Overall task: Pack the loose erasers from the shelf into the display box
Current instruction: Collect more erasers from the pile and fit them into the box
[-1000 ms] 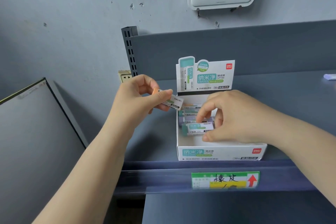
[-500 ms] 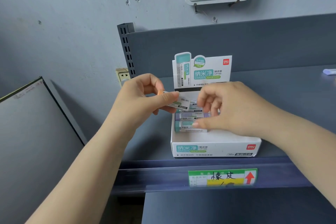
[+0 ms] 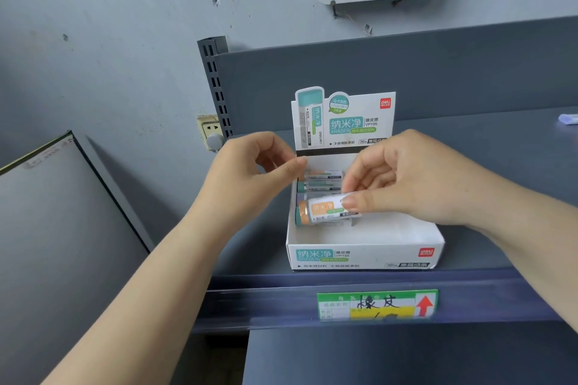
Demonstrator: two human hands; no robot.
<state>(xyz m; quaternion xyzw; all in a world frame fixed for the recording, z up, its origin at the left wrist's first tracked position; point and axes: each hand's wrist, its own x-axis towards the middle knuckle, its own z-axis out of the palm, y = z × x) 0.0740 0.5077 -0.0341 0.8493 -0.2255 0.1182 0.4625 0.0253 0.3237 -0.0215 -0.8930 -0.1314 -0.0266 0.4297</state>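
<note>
Head view looks down on a white display box (image 3: 366, 255) sitting on a grey shelf (image 3: 488, 184). Right hand (image 3: 416, 178) pinches an orange-ended eraser (image 3: 325, 211) (lying sideways) just above the erasers in the box (image 3: 319, 186). Left hand (image 3: 250, 172) hovers at the box's left edge, fingers loosely curled and holding nothing.

right hand (image 3: 416, 178) pinching orange eraser (image 3: 325, 211), display box (image 3: 359, 256)
</note>
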